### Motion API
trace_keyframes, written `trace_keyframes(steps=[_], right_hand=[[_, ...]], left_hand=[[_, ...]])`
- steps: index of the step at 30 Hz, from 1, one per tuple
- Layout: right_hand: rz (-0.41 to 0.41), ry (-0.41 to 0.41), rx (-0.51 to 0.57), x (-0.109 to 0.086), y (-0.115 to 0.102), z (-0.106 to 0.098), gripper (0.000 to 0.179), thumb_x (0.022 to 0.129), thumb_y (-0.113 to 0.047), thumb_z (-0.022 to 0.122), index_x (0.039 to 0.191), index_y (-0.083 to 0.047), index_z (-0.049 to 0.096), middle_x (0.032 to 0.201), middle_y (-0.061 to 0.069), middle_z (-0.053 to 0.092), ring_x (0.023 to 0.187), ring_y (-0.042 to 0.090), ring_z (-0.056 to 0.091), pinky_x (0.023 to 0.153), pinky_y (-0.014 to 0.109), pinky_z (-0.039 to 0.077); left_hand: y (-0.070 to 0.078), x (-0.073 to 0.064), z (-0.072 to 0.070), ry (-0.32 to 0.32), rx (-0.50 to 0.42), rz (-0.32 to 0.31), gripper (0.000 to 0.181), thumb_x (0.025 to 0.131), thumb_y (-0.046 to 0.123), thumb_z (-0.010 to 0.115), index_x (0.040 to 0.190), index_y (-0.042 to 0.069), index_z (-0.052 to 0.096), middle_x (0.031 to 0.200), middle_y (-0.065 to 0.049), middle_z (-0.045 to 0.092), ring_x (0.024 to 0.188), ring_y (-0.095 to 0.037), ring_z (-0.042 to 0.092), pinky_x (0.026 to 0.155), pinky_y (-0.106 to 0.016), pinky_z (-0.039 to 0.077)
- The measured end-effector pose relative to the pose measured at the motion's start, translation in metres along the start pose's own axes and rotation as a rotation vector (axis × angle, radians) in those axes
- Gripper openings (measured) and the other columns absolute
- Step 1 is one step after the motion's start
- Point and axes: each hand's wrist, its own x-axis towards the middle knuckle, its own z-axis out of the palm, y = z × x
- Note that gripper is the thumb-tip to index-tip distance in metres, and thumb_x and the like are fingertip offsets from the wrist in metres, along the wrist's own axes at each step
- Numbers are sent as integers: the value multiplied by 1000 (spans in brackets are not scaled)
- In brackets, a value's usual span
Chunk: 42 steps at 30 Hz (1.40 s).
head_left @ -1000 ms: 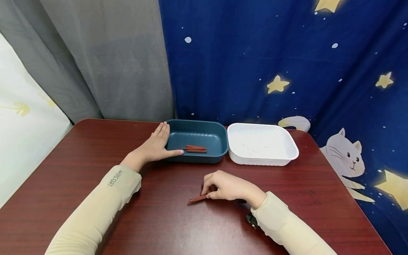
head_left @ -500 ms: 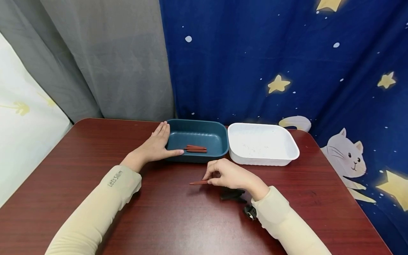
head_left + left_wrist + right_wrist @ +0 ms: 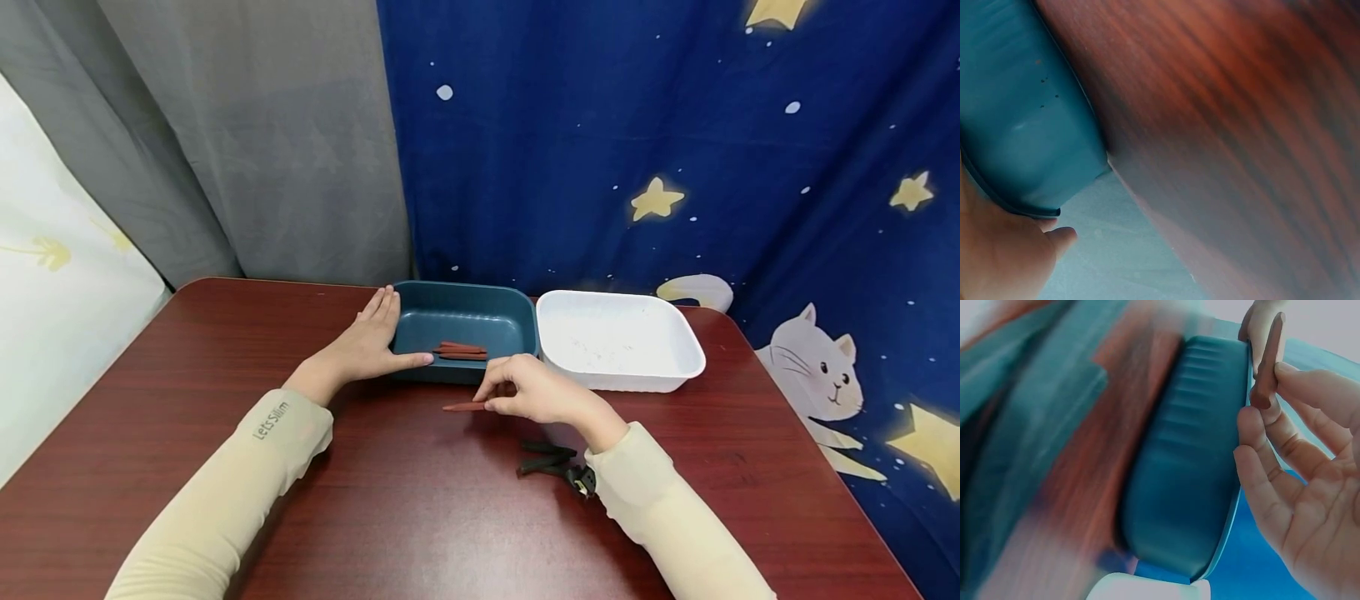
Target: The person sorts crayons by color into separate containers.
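My right hand (image 3: 538,392) pinches a short reddish-brown stick (image 3: 462,407), its tapered end pointing left, in front of a dark teal basin (image 3: 450,302). In the right wrist view the thumb and forefinger hold that stick (image 3: 1266,369) at its blunt end, apart from the basin wall (image 3: 1179,462). Several similar sticks (image 3: 461,351) lie together on the basin floor, near the front. With straight, spread fingers, my left hand (image 3: 360,344) rests against the basin's left end, the thumb along its front rim. The left wrist view shows part of that hand (image 3: 1007,256) at the basin's end.
A white basin (image 3: 615,379) with small dark specks on its floor stands beside the teal one. On the brown table (image 3: 420,525), below the right hand, lies a dark object with handle-like prongs (image 3: 546,454), partly overlapped by the wrist camera (image 3: 582,481). Curtains (image 3: 525,150) hang behind the table.
My right hand has moved away from me, lifting the stick off the table toward the basin's front. More of the dark pronged object now shows. My left hand has stayed put.
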Motion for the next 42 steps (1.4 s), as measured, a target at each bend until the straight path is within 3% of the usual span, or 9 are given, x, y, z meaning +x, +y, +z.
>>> trace_keyframes(steps=[6,10,19,28,42], right_hand=[[-27,45,10,9,-2,-5,13,89,-5,70,97,-10,79,91,-1,68,83,7,58,77,34,55],[-47,82,16,13,-1,-7,13,88,-4,70,96,-10,79,90,0,68,86,12,56,78,36,53],[22,138,37,19,6,-11,12,91,-6,69,99,-9,78,92,1,68,89,15,58,84,43,54],[75,189,50,27,19,-17,16,92,-8,69,105,-9,78,95,3,70,88,14,59,82,31,53],[184,206,23,52,43,-19,16,92,-8,69,105,-7,78,97,8,71,83,17,58,74,28,48]], left_hand=[[-1,-1,0,2,-10,-2,126,82,78,56,156,-5,-3,166,-20,-9,155,-36,-8,123,-58,8],[-1,-1,0,-1,-14,-2,127,81,79,56,156,-5,-3,166,-20,-9,155,-35,-9,124,-57,8],[-1,-1,-1,-1,-18,-6,128,80,81,56,157,-4,-3,166,-20,-8,155,-34,-9,124,-57,8],[1,-1,-1,-9,-24,-2,127,81,80,56,157,-4,-2,166,-19,-10,155,-34,-9,124,-56,8],[0,-1,-2,-11,-20,5,126,81,79,56,157,-4,-1,167,-19,-9,155,-34,-9,124,-56,8]])
